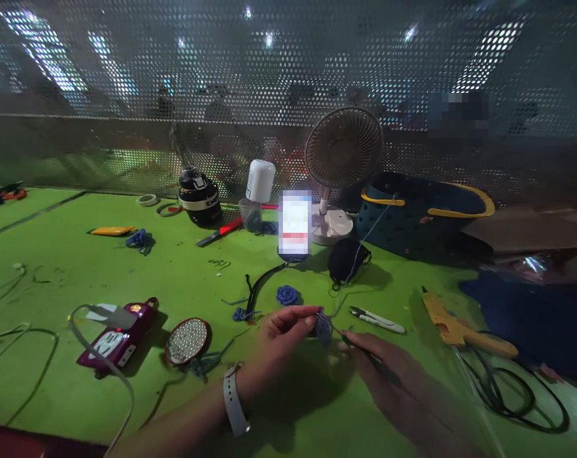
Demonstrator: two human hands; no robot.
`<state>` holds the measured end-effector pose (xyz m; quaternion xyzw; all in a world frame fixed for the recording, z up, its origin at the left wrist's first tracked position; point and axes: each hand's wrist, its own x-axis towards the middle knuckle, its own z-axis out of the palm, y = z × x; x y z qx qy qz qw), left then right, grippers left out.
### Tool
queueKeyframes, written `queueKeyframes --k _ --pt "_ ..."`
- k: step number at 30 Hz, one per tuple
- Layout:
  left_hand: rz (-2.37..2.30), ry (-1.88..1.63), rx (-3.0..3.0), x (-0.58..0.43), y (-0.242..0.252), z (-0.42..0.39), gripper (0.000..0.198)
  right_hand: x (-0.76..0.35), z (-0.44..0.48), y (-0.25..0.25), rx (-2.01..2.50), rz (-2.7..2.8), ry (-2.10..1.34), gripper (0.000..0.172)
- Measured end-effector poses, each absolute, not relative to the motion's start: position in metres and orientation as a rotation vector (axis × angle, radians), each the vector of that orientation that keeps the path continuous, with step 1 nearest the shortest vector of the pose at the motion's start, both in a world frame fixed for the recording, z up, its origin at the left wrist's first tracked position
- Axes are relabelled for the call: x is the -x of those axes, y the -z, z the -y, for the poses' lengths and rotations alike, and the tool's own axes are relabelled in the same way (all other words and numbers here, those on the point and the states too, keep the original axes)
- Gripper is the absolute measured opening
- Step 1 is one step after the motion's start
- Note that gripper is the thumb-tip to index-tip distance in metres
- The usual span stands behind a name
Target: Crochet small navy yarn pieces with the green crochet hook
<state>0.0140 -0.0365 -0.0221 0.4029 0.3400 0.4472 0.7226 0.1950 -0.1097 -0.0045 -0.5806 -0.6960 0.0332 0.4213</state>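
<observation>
My left hand pinches a small blue crochet piece over the green table. A white band sits on that wrist. My right hand grips a thin crochet hook whose tip meets the piece. Blue yarn runs from the work up to a dark yarn ball behind it. A finished blue crochet flower lies just beyond my left fingers.
White thread snips and a yellow glue gun with black cord lie to the right. A phone, desk fan, blue basket, black jar, round light and magenta device stand around. Mesh wall behind.
</observation>
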Motion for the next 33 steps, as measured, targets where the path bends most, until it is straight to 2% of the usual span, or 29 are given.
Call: queueKeyframes --k 10,24,33 --pt "-0.767 -1.029 -0.943 -0.015 0.025 0.036 0.021 -0.196 0.112 0.01 1.473 1.706 -0.105 0.024" --pt "-0.819 -1.061 -1.039 -0.02 0.025 0.036 0.022 -0.191 0.113 -0.006 1.455 1.843 -0.098 0.017" --pt "-0.801 -1.003 -0.988 -0.015 0.027 0.035 0.024 -0.193 0.111 0.004 1.431 1.819 -0.06 0.023"
